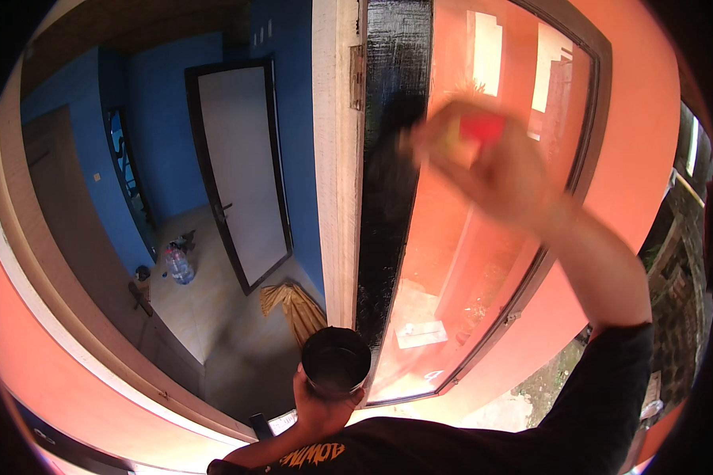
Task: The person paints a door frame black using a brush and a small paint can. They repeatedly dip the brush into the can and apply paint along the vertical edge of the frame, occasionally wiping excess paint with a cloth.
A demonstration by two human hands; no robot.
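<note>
My left hand (325,408) is closed around a round dark can (336,362), held low in front of me with its open top upward. The can's inside is black. My right hand (491,158) is raised and smeared by motion, its fingers wrapped round what looks like a paintbrush with a red and yellow handle (480,129). Blur hides the bristles. The hand is nearest a glossy black upright panel (388,229) of the door frame, which has a streaky, wet-looking coat. Whether the brush touches the panel, I cannot tell.
Right of the black panel is a reflective glass pane (451,261) in a brown frame, set in an orange wall (634,142). A pale, unpainted post (337,182) borders the doorway. Inside stand a white door (242,166), a gold curtain (291,309) and a plastic bottle (179,264).
</note>
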